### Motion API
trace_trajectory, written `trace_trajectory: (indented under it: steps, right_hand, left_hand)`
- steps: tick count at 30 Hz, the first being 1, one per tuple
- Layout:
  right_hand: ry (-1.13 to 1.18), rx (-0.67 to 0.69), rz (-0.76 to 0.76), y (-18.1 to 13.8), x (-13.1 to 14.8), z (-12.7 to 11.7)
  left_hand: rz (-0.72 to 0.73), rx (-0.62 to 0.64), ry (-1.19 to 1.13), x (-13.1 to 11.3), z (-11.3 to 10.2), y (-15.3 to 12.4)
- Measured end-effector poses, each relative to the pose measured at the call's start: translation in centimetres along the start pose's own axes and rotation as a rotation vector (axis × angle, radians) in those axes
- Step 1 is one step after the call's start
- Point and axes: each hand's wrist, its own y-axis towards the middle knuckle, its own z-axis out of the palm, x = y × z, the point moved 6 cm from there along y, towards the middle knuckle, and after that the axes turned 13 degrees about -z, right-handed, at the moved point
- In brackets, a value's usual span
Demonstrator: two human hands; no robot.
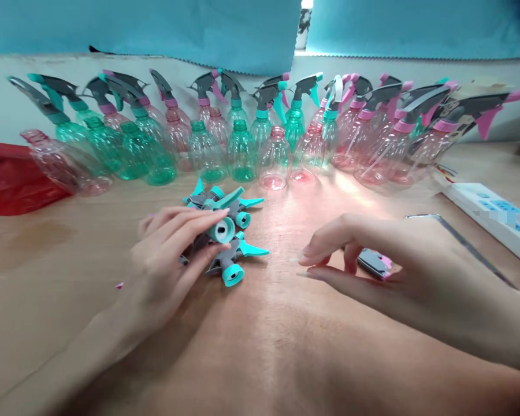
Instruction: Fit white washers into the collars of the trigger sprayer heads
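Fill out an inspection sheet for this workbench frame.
Surface: light wooden tabletop, smooth.
Job's things: pile of teal-and-grey plastic trigger spray heads at centre; grey-and-pink trigger head under right hand; rows of clear green and pink plastic bottles behind, many capped.
Clutter: red plastic bag, far left.
Grippers: left hand grips one teal-and-grey head; right hand open, fingers extended.
Cables: white power strip at right; thin dark line beside it, unclear.
Surroundings: blue cloth above white wall.

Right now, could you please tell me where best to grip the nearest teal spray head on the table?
Pinch the grey neck behind the round collar of the nearest spray head, coming from above on the near side: its collar faces you unobstructed, while the thin trigger points right and the pile crowds behind.
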Motion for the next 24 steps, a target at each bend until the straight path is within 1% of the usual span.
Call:
trace_trajectory:
  steps: [1, 2, 4, 6, 8, 11, 14, 17, 21, 22, 24]
  right_hand:
    - [0.012, 0.01, 0.013, 0.1, -0.3, 0.2]
    - [0.019, 0.022, 0.029, 0.2, -0.6, 0.4]
    - [0.001, 0.054, 0.039, 0.5, -1.4, 0.6]
    - [-0.009, 0.04, 0.05, 0.7, -2.2, 0.3]
    - [0.002, 0.02, 0.057, 1.0, -3.0, -0.2]
    - [0.004, 0.028, 0.068, 1.2, -4.0, -1.2]
    - [0.001, 0.047, 0.067, 1.2, -4.7, -2.1]
    - [-0.002, 0.054, 0.055, 1.2, -5.0, -3.0]
    - [-0.021, 0.022, 0.059, 1.1, -5.2, -4.2]
    - [-0.03, 0.011, 0.065, 1.1, -5.3, -4.6]
    - [-0.05, -0.016, 0.087, 0.9, -5.5, -5.2]
  left_hand:
    - [-0.029, -0.032, 0.044, 1.0, -0.1, 0.1]
    - [-0.02, -0.025, 0.08, 1.7, 0.1, 0.1]
    - [-0.017, 0.054, 0.139, 2.7, 0.8, 0.0]
    - [-0.024, 0.113, 0.167, 3.0, 1.2, -0.1]
    - [-0.042, 0.121, 0.156, 2.4, 1.0, -0.1]
    - [-0.056, 0.136, 0.071, 0.2, 0.9, 0.3]
    - [-0.011, 0.22, -0.035, -2.8, 2.0, 0.9]
    - [0.069, 0.333, -0.117, -6.1, 4.5, 1.6]
    - [0.204, 0.518, -0.197, -11.3, 8.7, 2.5]
    - [0.188, 0.523, -0.176, -12.3, 9.6, 3.1]
    - [0.102, 0.518, -0.1, -13.9, 11.3, 4.5]
